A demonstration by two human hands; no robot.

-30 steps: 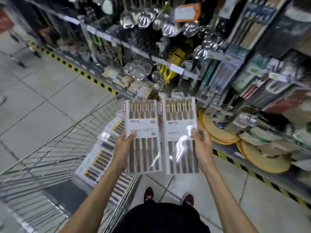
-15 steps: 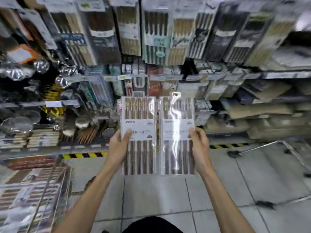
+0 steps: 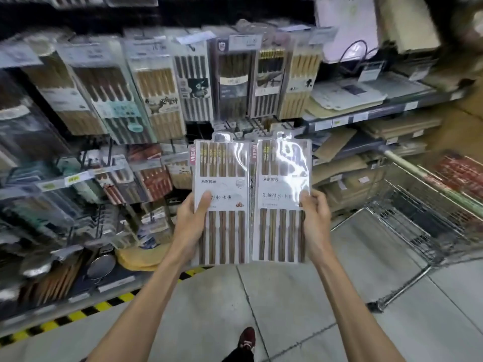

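I hold two flat packs of wooden chopsticks upright, side by side, in front of a store shelf. My left hand grips the left pack at its left edge, thumb pressed on its white label. My right hand grips the right pack at its right edge, thumb on its front. Both packs are clear plastic with a white band across the middle and glare on the upper half. The two packs touch along their inner edges.
Hanging chopstick packs fill the upper shelf ahead. Cutting boards are stacked on the right shelves. A wire shopping cart stands at the right. Black-and-yellow tape marks the shelf base. My shoe is on the tiled floor.
The view has swung right from the cart of chopstick packs to the chopstick shelf. Both hands kept their grip on the two packs, carried upward and closer to the shelf.
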